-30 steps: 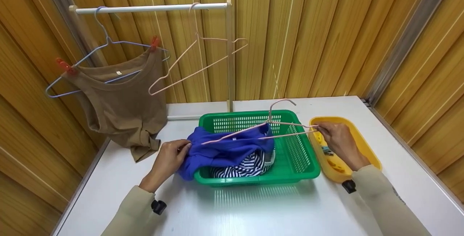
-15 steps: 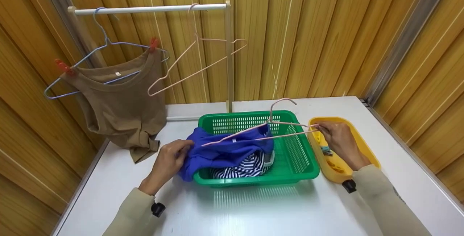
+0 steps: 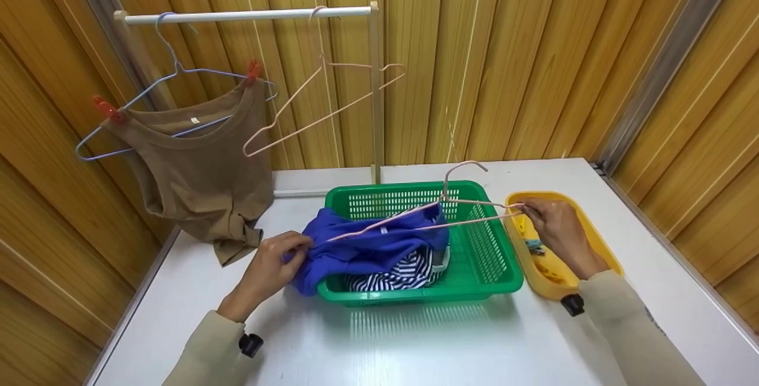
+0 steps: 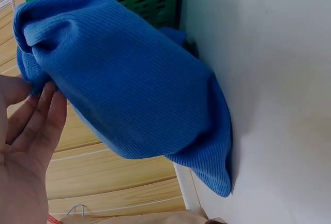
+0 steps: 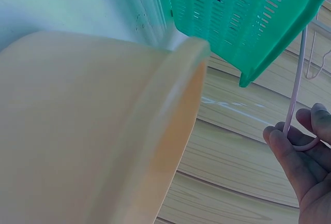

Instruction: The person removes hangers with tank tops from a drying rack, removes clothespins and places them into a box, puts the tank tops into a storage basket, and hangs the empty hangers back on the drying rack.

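My left hand (image 3: pixel 271 267) pinches the edge of a blue ribbed garment (image 3: pixel 356 255) between thumb and fingers. The garment lies partly in the green basket (image 3: pixel 421 296) and drapes over its left side; in the left wrist view its cloth (image 4: pixel 134 84) hangs from the fingertips. A pink wire hanger (image 3: pixel 474 223) stretches above the basket, its left end at the blue garment. How far that end reaches inside the cloth is hard to tell. My right hand (image 3: pixel 557 232) grips the hanger's right end, and the right wrist view shows fingers curled around the wire (image 5: pixel 296 89).
A striped garment (image 3: pixel 391 273) lies in the basket. Right of it stands a yellow tray (image 3: pixel 605 255) with clothespins (image 3: pixel 533 246). At the back left, a rack's white rod (image 3: pixel 249 16) bears a brown top (image 3: pixel 201 160), clipped to a blue hanger, and another pink hanger (image 3: pixel 296 131).
My left hand has shifted slightly, its thumb and fingers now closer around the blue cloth's edge. The right hand and the pink hanger have barely moved.
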The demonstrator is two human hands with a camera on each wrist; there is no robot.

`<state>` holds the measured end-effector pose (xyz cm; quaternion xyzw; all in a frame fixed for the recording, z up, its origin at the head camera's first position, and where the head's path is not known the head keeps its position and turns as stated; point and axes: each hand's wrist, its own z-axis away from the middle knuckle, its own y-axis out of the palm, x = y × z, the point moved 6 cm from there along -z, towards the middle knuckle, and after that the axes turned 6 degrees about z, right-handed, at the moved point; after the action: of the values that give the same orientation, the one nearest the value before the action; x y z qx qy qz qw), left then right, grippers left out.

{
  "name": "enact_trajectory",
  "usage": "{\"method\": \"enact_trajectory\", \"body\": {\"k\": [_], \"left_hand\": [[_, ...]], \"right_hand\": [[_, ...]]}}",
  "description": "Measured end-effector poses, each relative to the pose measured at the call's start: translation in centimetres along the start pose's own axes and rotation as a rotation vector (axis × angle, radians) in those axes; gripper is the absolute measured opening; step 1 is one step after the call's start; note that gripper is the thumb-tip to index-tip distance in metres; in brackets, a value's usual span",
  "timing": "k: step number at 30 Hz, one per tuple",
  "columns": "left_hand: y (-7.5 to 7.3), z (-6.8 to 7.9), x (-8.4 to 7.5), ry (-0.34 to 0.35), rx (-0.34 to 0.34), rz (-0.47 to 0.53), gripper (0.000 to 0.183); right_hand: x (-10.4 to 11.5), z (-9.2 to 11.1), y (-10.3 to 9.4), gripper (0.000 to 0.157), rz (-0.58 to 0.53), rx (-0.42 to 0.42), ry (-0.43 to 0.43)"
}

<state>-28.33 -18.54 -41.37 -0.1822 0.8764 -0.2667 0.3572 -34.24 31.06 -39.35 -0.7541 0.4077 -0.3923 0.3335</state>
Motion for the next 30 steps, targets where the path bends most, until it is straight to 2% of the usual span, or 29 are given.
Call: {"method": "enact_trajectory", "body": {"k": [5,9,13,18,22,25,30], "left_hand": [[0.4,-0.1,-0.1,-0.055,0.042,0.013,0.009],[0.6,-0.5,-0.6,-0.078,0.025,-0.037,0.008],[1.1,-1.4,-1.4,-0.049,0.025,-0.078,0.010],[2.1,-2.2,-2.3,0.003,0.087,-0.108,0.013],[2.5,-2.6,-2.6,0.009,0.129,-0.169,0.011],[2.4,-2.8,-2.9,0.025,0.108,-0.199,0.010],[1.5,-2.7,-3.3,0.072,-0.018,-0.183,0.010]], "right_hand": [[0.0,-0.1,-0.6,0.021,0.011,-0.033,-0.019],[0.0,-0.2,-1.0,0.021,0.012,-0.063,-0.040],[0.0,-0.1,-1.0,0.019,0.022,-0.073,-0.046],[-0.1,0.0,-0.9,0.021,0.015,-0.060,-0.028],[0.0,-0.1,-1.0,0.020,0.037,-0.067,-0.028],[-0.1,-0.1,-1.0,0.020,0.034,-0.070,-0.018],[-0.2,0.0,-1.0,0.023,-0.018,-0.066,0.021]]}}
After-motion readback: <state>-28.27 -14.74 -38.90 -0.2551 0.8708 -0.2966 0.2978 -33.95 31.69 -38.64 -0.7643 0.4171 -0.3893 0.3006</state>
